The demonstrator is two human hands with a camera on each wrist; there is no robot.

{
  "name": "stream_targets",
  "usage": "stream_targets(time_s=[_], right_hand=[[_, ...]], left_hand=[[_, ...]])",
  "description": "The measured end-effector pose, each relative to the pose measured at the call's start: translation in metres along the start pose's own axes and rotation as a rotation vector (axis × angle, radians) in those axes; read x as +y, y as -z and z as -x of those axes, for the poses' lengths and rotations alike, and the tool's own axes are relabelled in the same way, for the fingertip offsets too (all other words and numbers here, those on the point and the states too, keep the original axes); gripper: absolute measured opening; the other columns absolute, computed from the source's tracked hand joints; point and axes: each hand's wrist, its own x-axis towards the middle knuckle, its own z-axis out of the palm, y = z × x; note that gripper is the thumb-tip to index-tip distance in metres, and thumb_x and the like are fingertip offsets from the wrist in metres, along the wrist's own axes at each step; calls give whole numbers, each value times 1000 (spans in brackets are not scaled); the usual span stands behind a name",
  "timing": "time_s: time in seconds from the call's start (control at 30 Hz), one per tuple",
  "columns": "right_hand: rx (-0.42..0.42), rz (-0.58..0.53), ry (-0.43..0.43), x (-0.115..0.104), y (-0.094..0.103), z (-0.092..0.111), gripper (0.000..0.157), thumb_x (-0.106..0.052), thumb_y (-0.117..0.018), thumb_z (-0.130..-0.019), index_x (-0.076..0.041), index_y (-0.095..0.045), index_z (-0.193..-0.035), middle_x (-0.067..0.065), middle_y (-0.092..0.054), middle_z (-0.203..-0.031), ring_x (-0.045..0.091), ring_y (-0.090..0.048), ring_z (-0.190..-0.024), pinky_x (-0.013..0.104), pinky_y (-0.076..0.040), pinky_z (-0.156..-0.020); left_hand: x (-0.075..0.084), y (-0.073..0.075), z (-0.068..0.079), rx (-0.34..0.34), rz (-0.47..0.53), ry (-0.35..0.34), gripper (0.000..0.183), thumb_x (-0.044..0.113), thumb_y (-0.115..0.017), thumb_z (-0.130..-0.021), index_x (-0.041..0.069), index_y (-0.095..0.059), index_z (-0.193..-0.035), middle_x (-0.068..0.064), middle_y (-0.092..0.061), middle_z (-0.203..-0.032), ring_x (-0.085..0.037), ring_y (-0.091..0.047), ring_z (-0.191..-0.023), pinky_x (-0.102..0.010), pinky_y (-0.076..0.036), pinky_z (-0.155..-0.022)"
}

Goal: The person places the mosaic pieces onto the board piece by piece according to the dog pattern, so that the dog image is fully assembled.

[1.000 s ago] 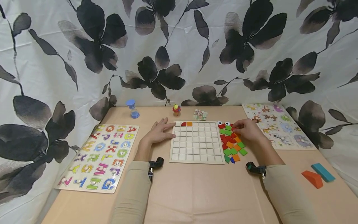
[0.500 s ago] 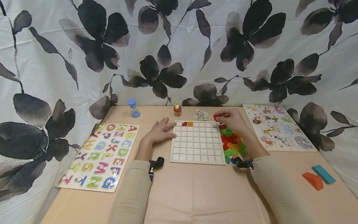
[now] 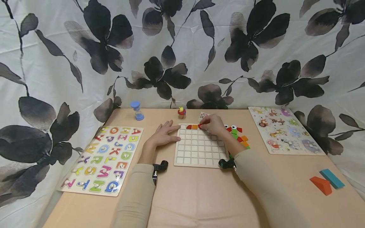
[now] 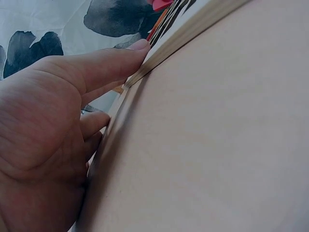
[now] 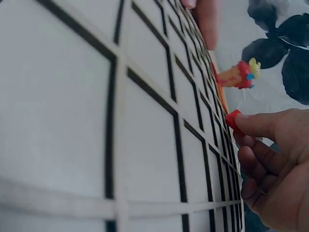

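A white grid board lies in the middle of the table. In its far row sit a red piece and an orange square tile. My left hand rests beside the board's left edge with straight fingers; in the left wrist view its thumb touches the board's side. My right hand is over the far row and pinches a small red tile between thumb and fingers, just right of the orange one. The hand and forearm partly cover the board and the loose tiles.
A letter puzzle board lies left, an animal puzzle board right. Behind the grid board stand a blue sand timer, a small parrot figure and a picture card. Orange and blue blocks lie front right.
My right hand has moved left from the loose tiles to the board's far row, carrying the red tile. My left hand has stayed at the board's left edge.
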Motion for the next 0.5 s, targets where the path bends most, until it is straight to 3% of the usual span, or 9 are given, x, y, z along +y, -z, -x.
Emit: stream_targets(time_s=[0.13, 0.5], right_hand=[[7, 77, 22, -2, -5, 0, 7, -14, -75, -83, -10, -75, -89, 2, -70, -85, 19, -61, -80, 34, -51, -71], [-74, 231, 43, -8, -4, -1, 11, -18, -73, -85, -10, -76, -93, 1, -71, -88, 19, -61, -86, 37, -51, -77]], left_hand=[[-1, -1, 0, 5, -10, -9, 67, 49, -67, -84, 25, -47, -143, -18, -17, -158, -35, -7, -147, -53, 2, -118], [0, 0, 0, 0, 1, -12, 68, 49, -68, -84, 23, -47, -143, -18, -17, -158, -35, -6, -147, -53, 3, -118]])
